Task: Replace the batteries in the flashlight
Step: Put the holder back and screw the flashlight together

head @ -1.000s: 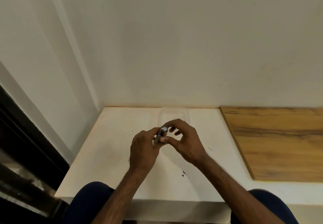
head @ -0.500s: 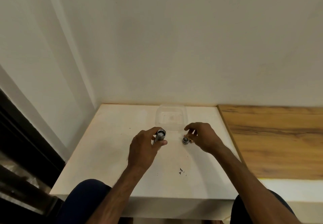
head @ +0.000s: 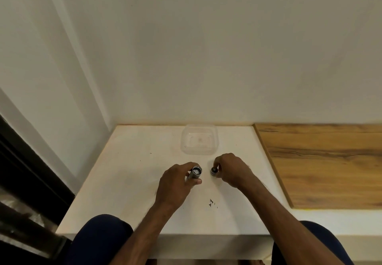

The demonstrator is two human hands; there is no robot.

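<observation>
step: opening | left hand [head: 175, 184] gripping flashlight body [head: 194, 173] | right hand [head: 231, 168] pinching what looks like the end cap [head: 214, 171] | next: tipping batteries out

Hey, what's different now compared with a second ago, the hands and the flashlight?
The hands have come apart. The right hand pulled the cap off the flashlight body and carried it right and down to the white table, where its fingers still pinch it. The left hand still grips the body, open end up. The clear container behind has not moved.
</observation>
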